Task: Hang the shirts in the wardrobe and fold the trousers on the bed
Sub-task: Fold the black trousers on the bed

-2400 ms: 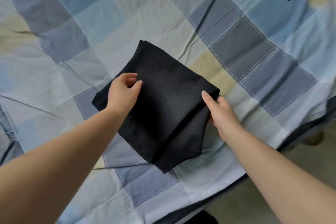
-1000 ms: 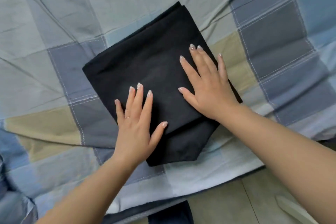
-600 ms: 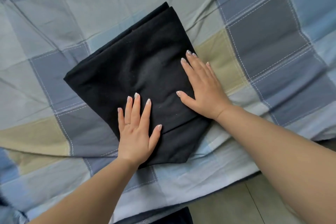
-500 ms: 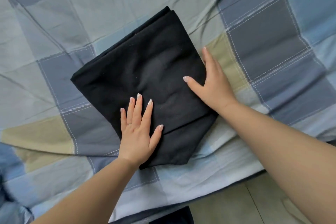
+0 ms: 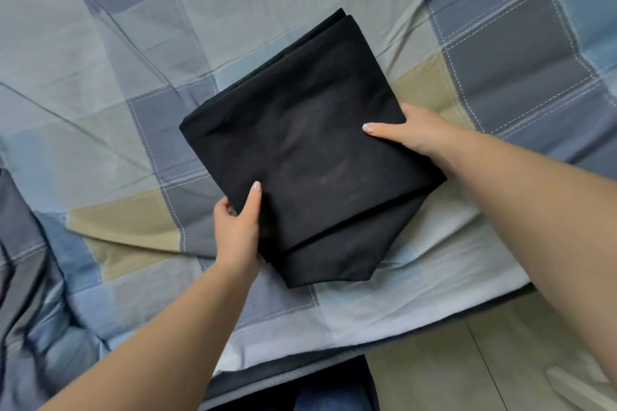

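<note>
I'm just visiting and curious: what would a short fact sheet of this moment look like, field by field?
Setting: bed covered with a patchwork checked bedspread in blue, grey and tan
Main item: black trousers, folded into a compact bundle lying on the bedspread
Left hand: grips the bundle's near-left edge, thumb on top
Right hand: grips the bundle's right edge, thumb on top
Fold state: layers stacked, one lower layer sticking out at the near corner
Floor: pale tiles beyond the bed's edge, lower right
Shirts, wardrobe: not in view
</note>
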`<state>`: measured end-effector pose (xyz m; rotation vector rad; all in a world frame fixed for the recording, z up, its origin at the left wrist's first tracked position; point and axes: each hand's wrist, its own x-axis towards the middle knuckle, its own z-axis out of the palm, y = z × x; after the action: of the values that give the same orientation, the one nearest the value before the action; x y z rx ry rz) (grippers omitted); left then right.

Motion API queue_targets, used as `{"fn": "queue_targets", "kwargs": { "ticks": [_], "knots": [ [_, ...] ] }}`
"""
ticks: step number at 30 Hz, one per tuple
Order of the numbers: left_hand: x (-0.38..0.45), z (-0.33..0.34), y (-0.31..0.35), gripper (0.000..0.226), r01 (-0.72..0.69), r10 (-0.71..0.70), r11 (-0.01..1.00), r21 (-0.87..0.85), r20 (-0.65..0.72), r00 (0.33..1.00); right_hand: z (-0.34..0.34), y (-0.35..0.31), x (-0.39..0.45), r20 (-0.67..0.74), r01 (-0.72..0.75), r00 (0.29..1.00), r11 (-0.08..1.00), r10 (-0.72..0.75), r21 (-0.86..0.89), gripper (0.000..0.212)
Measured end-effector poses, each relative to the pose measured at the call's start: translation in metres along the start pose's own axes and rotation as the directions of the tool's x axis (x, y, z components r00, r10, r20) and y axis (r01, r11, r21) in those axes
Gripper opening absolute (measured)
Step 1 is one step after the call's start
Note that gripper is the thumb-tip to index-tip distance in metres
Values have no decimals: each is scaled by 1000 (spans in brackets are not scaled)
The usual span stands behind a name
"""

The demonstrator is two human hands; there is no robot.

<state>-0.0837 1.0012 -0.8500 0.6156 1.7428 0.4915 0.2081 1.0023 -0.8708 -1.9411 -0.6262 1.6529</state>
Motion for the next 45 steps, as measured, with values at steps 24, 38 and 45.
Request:
{"fn": "queue_targets", "kwargs": {
  "ticks": [24,38,45],
  "knots": [
    [-77,-138,44,48,-235,71,904,358,414,907,113,76,-272,142,-211,977,684,156,698,49],
    [-367,-164,144,52,-528,22,775,348,820,572,136,48,-640,-302,193,940,481,160,855,44],
    [-522,-144,109,60,-667,-70,684,295,937,343,159,109,-809,-517,420,834,387,192,821,44]
  ]
}}
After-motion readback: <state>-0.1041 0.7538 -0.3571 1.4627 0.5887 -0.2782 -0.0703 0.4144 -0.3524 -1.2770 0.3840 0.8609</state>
